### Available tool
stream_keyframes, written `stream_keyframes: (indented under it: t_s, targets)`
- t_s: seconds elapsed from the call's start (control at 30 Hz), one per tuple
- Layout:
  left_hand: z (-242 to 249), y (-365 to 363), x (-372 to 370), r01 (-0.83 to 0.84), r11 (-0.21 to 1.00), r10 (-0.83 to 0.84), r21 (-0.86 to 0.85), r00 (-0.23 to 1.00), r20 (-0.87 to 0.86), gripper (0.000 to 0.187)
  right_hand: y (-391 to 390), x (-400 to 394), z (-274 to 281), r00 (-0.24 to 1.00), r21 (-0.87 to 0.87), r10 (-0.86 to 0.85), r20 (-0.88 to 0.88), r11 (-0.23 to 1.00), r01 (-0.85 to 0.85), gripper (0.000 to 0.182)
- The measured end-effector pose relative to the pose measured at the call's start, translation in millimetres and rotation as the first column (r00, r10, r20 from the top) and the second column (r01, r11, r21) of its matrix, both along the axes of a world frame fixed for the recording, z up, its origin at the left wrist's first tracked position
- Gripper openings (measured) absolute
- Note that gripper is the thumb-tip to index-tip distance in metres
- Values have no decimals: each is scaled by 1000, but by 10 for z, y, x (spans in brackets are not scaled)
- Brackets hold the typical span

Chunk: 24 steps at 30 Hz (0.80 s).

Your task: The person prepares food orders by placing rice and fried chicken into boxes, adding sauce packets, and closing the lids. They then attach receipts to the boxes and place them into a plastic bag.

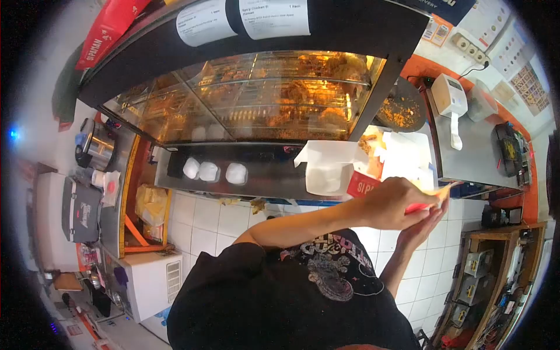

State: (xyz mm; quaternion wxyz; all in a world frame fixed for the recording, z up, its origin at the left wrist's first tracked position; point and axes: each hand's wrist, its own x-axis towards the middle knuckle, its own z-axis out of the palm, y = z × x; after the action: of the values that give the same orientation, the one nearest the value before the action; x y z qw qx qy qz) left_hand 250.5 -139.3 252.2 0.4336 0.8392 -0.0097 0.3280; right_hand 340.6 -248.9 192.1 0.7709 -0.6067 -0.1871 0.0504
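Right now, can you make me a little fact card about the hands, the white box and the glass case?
Left hand: curled at a red item, mostly hidden
Right hand: just beneath, grip unclear
White box: open, left of the hands
White bundles: three, on a black surface
Glass case: browned food on racks, two paper slips on the front

A fried-chicken takeaway shop: browned pieces (300, 93) sit inside a lit glass display case (356, 29), 2 "Spicy Chicken" order slips (274, 18) line the case's top, a paper-trailing printer (448, 96) stands to its right, and an open takeaway box (333, 153) sits before it.
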Motion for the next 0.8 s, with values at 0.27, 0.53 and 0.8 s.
stream_keyframes:
  t_s: [0.27, 0.53, 0.8]
  targets:
    - [267, -18, -301, -279, 934, 288, 223, 958, -7, 37, 176, -41, 22, 965, 210, 200, -167, 964, -163, 45]
    - [415, 91, -819, -336, 941, 323, 28, 921, 217, 38, 48, -257, 226, 655, -356, 530, 539, 848, -393, 46]
    - [439, 223, -1664, -393, 913, 401, 112, 914, -62, 41, 282, -795, 403, 247, -615, 731, 636, 673, -411, 72]
